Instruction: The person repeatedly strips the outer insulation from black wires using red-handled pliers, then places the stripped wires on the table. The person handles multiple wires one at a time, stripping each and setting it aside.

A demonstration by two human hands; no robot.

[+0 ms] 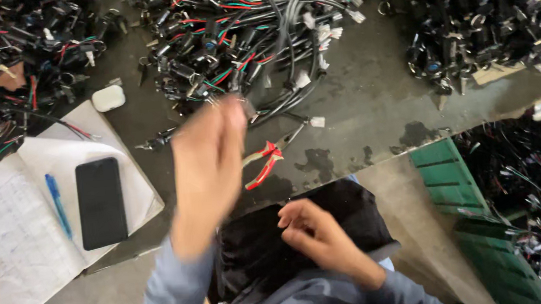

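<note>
- Centrally, a black cable harness (286, 38) hangs from the raised left hand (209, 171); its bundled cables run up and away toward the far pile of harnesses (232, 30), so the long axis goes near-to-far, leaning slightly right.
- That hand is blurred, with its fingertips (230, 106) at the near end of the cable; they look pinched together on it, though the blur keeps me from telling how tight the hold is.
- White plastic connectors (328, 34) sit along the right side of the same bundle, far from and to the right of the fingertips.
- By contrast, the right hand (311, 231) is low and near, curled loosely on a piece of black cloth (260, 252) in the lap, the fingers bent inward and touching the fabric; it is well apart from the cable, so the left hand is clearly the nearer one.
- Red-handled pliers (268, 159) lie on the dark bench (377, 95) just right of the left hand, between it and the cloth, untouched.
- Further left, a black phone (100, 201) and a blue pen (57, 205) rest on an open notebook (15, 249), with a small white case (108, 98) just beyond it.
- At far right lies another heap of black wiring (482, 12), and green crates (459, 187) stand near right.
</note>
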